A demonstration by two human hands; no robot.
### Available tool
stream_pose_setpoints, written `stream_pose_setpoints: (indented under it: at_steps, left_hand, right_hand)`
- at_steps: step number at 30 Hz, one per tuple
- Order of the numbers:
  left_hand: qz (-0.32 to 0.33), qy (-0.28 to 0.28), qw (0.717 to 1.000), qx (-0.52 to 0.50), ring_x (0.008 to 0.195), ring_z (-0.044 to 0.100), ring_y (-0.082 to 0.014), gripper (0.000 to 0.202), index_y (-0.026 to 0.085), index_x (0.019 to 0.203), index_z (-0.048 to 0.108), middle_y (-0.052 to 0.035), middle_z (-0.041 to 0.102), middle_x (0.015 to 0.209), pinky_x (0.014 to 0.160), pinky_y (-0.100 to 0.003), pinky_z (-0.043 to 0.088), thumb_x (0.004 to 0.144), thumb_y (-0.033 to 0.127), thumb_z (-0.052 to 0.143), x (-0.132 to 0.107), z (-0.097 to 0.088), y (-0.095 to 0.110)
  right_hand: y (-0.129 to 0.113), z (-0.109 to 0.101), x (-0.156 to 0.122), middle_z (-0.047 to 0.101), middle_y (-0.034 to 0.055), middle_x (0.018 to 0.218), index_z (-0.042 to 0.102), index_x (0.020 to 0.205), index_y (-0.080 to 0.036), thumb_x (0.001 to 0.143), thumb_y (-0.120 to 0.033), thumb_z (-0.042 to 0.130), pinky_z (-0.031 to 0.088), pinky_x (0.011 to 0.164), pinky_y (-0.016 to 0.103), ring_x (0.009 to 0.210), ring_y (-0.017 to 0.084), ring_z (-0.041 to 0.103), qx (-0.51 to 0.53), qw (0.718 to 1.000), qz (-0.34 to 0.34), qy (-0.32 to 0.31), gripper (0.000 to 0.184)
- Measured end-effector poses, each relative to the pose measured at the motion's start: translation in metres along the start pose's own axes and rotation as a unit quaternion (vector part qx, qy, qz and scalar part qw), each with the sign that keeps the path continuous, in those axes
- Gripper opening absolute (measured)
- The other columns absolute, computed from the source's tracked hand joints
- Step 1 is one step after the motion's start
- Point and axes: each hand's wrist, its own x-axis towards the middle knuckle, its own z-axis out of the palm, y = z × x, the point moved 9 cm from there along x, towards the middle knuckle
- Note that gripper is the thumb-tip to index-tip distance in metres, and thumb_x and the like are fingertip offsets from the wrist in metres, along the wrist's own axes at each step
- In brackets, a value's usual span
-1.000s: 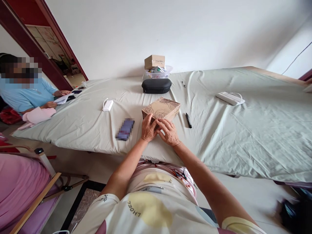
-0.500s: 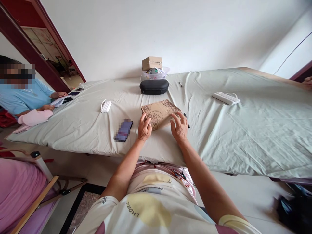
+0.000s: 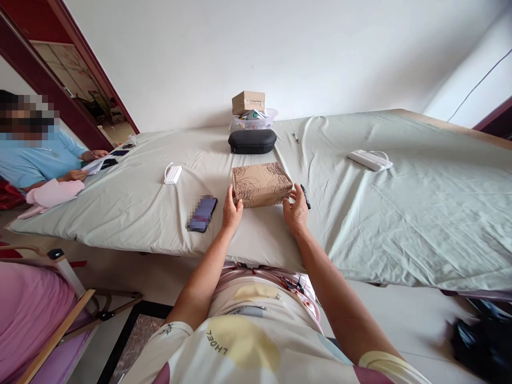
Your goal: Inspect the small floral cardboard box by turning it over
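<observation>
A brown cardboard box (image 3: pixel 262 180) with dark scribbled swirls on it sits in front of me on the cloth-covered table. My left hand (image 3: pixel 232 208) grips its left front corner, the thumb on the near face and the fingers around the side. At the right end, my right hand (image 3: pixel 295 208) holds the box's near right corner with curved fingers. Just beyond the right hand lies a black marker pen (image 3: pixel 306 197), partly hidden by it. A phone (image 3: pixel 202 213) rests on the cloth to the left of my left hand.
Behind the box stand a black hard case (image 3: pixel 252 142) and a plastic basket (image 3: pixel 264 121) topped by another carton (image 3: pixel 248 102). White strapped objects lie left (image 3: pixel 173 174) and right (image 3: pixel 368 160). A person in blue (image 3: pixel 40 162) holds papers at the far left.
My hands have moved from the top of the box down to its two sides. The box's near face now shows, and its top is squared toward me.
</observation>
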Motion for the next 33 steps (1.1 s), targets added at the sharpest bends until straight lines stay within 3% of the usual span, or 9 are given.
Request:
stream_pose_setpoints:
  at_steps: [2, 6, 14, 20, 24, 28, 31, 33]
  left_hand:
    - [-0.031, -0.006, 0.999, -0.002, 0.137, 0.066, -0.0246, 0.066, 0.018, 0.164, 0.035, -0.0183, 0.065, 0.151, 0.112, -0.038, 0.058, 0.101, 0.019, 0.053, 0.001, 0.003, -0.007]
    - [-0.057, -0.023, 0.997, 0.049, 0.131, 0.07, -0.029, 0.052, 0.016, 0.148, 0.055, -0.0189, 0.072, 0.137, 0.113, -0.043, 0.056, 0.097, 0.017, 0.059, 0.001, 0.007, -0.014]
    - [-0.084, -0.06, 0.988, 0.117, 0.124, 0.073, -0.0353, 0.055, 0.015, 0.147, 0.057, -0.0207, 0.075, 0.134, 0.109, -0.047, 0.057, 0.093, 0.014, 0.066, -0.001, 0.009, -0.015]
    - [-0.096, -0.016, 0.992, 0.077, 0.125, 0.073, -0.0313, 0.049, 0.017, 0.146, 0.059, -0.0182, 0.076, 0.134, 0.107, -0.043, 0.058, 0.097, 0.02, 0.065, 0.0, 0.0, -0.019]
    - [-0.031, 0.053, 0.998, 0.013, 0.114, 0.074, -0.026, 0.047, 0.015, 0.146, 0.059, -0.0184, 0.075, 0.125, 0.099, -0.038, 0.06, 0.108, 0.042, 0.052, 0.0, -0.015, -0.009]
    - [0.067, 0.121, 0.99, -0.011, 0.1, 0.072, -0.0222, 0.06, 0.016, 0.14, 0.061, -0.0177, 0.072, 0.12, 0.089, -0.036, 0.061, 0.11, 0.062, 0.036, -0.006, -0.03, 0.009]
    - [0.139, 0.139, 0.98, -0.027, 0.1, 0.069, -0.0219, 0.061, 0.017, 0.135, 0.065, -0.0176, 0.068, 0.122, 0.078, -0.032, 0.061, 0.11, 0.064, 0.037, -0.01, -0.033, 0.022]
    - [0.176, 0.134, 0.975, -0.017, 0.11, 0.068, -0.0235, 0.057, 0.017, 0.129, 0.069, -0.018, 0.067, 0.124, 0.079, -0.032, 0.061, 0.11, 0.061, 0.037, -0.012, -0.032, 0.029]
  right_hand:
    - [0.01, 0.004, 0.0, 0.071, 0.0191, 0.128, 0.05, 0.151, -0.016, 0.087, -0.032, 0.05, 0.064, 0.092, 0.052, 0.114, 0.032, 0.071, -0.01, 1.0, 0.02, -0.009, 0.067]
    - [0.023, 0.012, -0.001, 0.074, 0.0148, 0.111, 0.061, 0.139, -0.019, 0.082, -0.033, 0.056, 0.062, 0.092, 0.053, 0.098, 0.031, 0.071, -0.067, 0.996, 0.03, -0.047, 0.058]
    - [0.024, 0.015, -0.004, 0.074, 0.0158, 0.112, 0.059, 0.14, -0.018, 0.082, -0.035, 0.055, 0.061, 0.094, 0.053, 0.099, 0.031, 0.072, -0.079, 0.995, 0.021, -0.053, 0.061]
    - [0.011, 0.005, 0.0, 0.072, 0.0103, 0.101, 0.063, 0.131, -0.02, 0.083, -0.037, 0.055, 0.06, 0.094, 0.053, 0.091, 0.028, 0.071, -0.037, 0.999, 0.016, -0.032, 0.051]
    - [-0.011, -0.019, 0.001, 0.068, 0.0083, 0.103, 0.059, 0.135, -0.021, 0.093, -0.044, 0.055, 0.059, 0.094, 0.049, 0.089, 0.024, 0.067, 0.031, 0.999, -0.003, 0.042, 0.048]
    - [-0.031, -0.04, -0.003, 0.066, 0.0069, 0.106, 0.06, 0.129, -0.024, 0.099, -0.049, 0.056, 0.059, 0.088, 0.042, 0.09, 0.021, 0.065, 0.098, 0.988, -0.053, 0.105, 0.039]
    - [-0.044, -0.051, -0.006, 0.065, 0.0058, 0.108, 0.063, 0.12, -0.025, 0.1, -0.048, 0.06, 0.057, 0.079, 0.038, 0.082, 0.018, 0.062, 0.123, 0.976, -0.118, 0.136, 0.031]
    - [-0.05, -0.056, -0.007, 0.065, 0.0058, 0.108, 0.064, 0.117, -0.025, 0.101, -0.046, 0.06, 0.056, 0.075, 0.036, 0.079, 0.016, 0.06, 0.12, 0.97, -0.15, 0.151, 0.027]
